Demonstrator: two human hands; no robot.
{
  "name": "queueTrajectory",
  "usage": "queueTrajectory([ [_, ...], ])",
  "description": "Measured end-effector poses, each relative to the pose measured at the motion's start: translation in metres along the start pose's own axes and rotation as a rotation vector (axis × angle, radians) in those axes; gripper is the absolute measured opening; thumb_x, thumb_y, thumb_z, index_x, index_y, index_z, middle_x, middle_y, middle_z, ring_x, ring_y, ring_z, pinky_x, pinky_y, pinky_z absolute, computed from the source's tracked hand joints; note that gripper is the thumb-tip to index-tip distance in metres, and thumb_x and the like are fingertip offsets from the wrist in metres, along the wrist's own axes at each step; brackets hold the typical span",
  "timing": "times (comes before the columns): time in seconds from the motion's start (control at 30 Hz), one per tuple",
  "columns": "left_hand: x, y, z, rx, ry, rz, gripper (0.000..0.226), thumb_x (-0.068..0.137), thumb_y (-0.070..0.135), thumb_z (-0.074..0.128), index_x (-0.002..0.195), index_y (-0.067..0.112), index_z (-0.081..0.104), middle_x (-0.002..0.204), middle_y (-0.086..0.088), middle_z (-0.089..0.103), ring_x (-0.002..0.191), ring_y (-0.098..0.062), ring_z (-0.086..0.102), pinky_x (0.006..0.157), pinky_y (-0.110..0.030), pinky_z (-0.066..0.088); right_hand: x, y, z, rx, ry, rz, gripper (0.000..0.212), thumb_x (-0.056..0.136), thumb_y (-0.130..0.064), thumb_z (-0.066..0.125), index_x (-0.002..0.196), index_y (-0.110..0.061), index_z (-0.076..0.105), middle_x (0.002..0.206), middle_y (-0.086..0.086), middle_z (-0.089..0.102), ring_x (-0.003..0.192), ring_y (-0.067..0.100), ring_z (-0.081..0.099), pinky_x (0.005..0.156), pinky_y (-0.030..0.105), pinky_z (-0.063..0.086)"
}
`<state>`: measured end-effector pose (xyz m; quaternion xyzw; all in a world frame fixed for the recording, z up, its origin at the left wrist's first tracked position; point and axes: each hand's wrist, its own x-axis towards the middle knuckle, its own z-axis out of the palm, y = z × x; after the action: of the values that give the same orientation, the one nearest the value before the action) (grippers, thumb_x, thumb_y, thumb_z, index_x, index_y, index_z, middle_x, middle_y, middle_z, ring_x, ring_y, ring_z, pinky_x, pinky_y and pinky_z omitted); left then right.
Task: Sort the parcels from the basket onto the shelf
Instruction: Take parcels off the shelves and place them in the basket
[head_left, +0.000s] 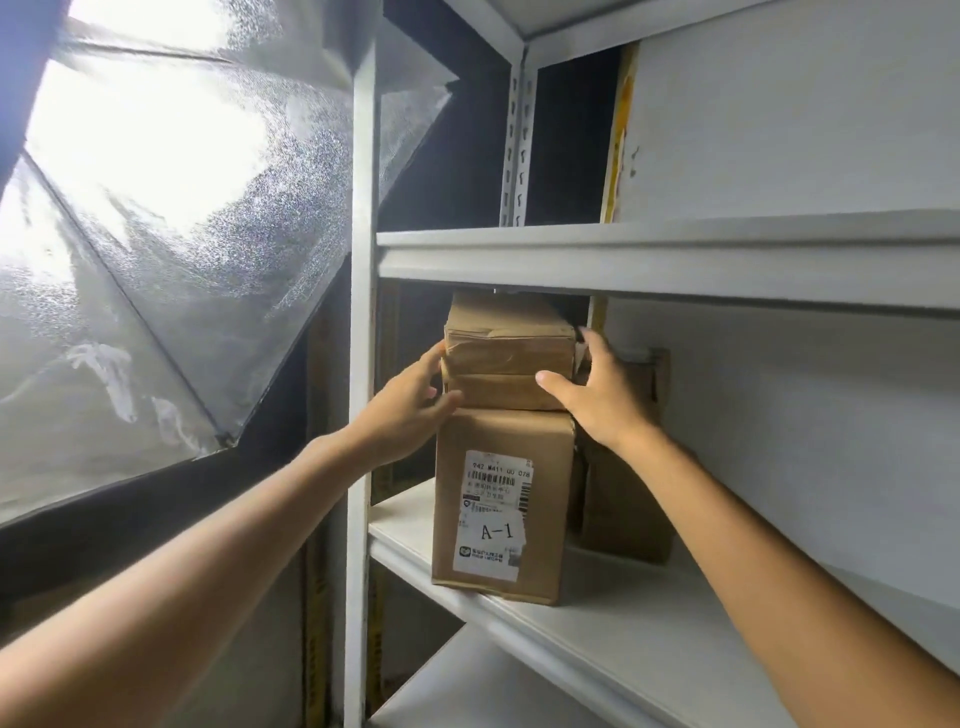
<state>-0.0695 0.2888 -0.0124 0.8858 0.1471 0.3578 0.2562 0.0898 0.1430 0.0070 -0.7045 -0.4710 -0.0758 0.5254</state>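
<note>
A small brown cardboard parcel (511, 353) rests on top of a taller brown parcel (501, 499) that carries a white label marked A-1. Both stand at the left end of a white shelf board (597, 623). My left hand (410, 410) presses against the small parcel's left side. My right hand (597, 395) grips its right side, thumb on the front face. A third brown parcel (623, 499) stands behind and to the right, partly hidden by my right wrist. No basket is in view.
The white metal rack has an upright post (361, 364) at left, a shelf (675, 254) just above the small parcel and a lower board (467, 686). A large silver reflective lighting umbrella (156, 234) fills the left. A white wall panel (805, 415) backs the shelves.
</note>
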Motion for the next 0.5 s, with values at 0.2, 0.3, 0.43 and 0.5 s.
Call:
queueTrajectory([
  [0.2, 0.018, -0.014, 0.005, -0.198, 0.055, 0.042, 0.066, 0.091, 0.02, 0.063, 0.139, 0.044, 0.025, 0.124, 0.013, 0.05, 0.085, 0.008, 0.06, 0.061, -0.001, 0.044, 0.017, 0.005, 0.013, 0.112, 0.042, 0.013, 0.071, 0.082, -0.021, 0.076, 0.141, -0.017, 0.037, 0.12, -0.012, 0.05, 0.108, 0.002, 0.049, 0.085, 0.01, 0.037],
  [0.3, 0.02, -0.019, 0.007, -0.261, 0.097, 0.075, 0.066, 0.088, 0.013, 0.065, 0.136, 0.044, 0.033, 0.119, 0.016, 0.056, 0.08, 0.01, 0.064, 0.064, -0.002, 0.044, 0.018, 0.005, 0.017, 0.132, 0.097, -0.004, 0.061, 0.082, -0.014, 0.075, 0.134, -0.016, 0.043, 0.112, -0.013, 0.055, 0.102, 0.003, 0.053, 0.072, -0.002, 0.037],
  [0.43, 0.018, -0.016, 0.01, -0.296, 0.121, 0.094, 0.066, 0.089, 0.012, 0.064, 0.143, 0.038, 0.036, 0.118, 0.023, 0.06, 0.091, -0.011, 0.07, 0.082, -0.02, 0.053, 0.017, 0.0, 0.017, 0.137, 0.128, -0.016, 0.052, 0.083, -0.01, 0.073, 0.129, -0.011, 0.048, 0.111, -0.009, 0.058, 0.101, 0.006, 0.054, 0.073, -0.005, 0.037],
  [0.5, 0.016, -0.009, 0.008, -0.322, 0.128, 0.096, 0.066, 0.089, 0.016, 0.065, 0.145, 0.037, 0.035, 0.127, 0.013, 0.06, 0.093, -0.016, 0.07, 0.088, -0.034, 0.055, 0.016, -0.005, 0.012, 0.11, 0.129, -0.003, 0.055, 0.085, -0.019, 0.072, 0.132, -0.006, 0.047, 0.129, 0.002, 0.057, 0.116, 0.016, 0.054, 0.095, 0.014, 0.043],
])
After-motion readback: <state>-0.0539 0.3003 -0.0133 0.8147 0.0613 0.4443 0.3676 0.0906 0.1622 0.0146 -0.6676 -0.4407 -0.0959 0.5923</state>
